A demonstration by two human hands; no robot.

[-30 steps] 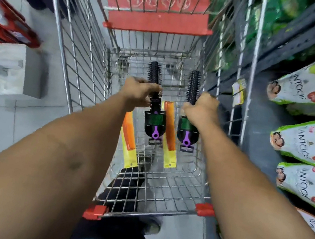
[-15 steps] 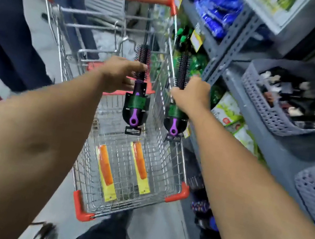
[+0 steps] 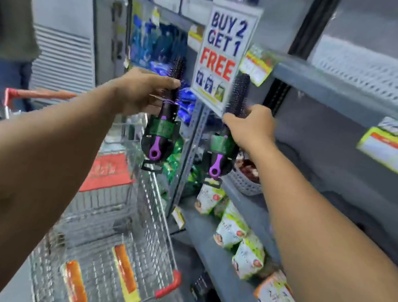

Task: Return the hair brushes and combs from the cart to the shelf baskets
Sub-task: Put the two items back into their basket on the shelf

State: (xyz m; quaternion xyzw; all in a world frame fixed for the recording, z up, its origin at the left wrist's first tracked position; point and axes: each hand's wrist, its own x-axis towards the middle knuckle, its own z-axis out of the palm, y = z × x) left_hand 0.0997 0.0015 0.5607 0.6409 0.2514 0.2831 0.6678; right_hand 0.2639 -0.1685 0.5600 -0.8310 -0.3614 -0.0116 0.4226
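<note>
Red and blue lettering on the shelf sign (image 3: 221,49) reads "BUY 2 GET 1 FREE". The wire cart (image 3: 154,225) has two orange combs (image 3: 76,288) (image 3: 125,271) lying flat on its floor. Left hand (image 3: 140,93) is wrapped round one round brush (image 3: 164,116), right hand (image 3: 249,127) round another (image 3: 227,134), bristles up. A grey basket (image 3: 245,185) sits just below, contents too blurry to tell.

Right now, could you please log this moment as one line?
left hand: brush | right hand: brush | cart: two combs | stage: lifting to shelf
</note>
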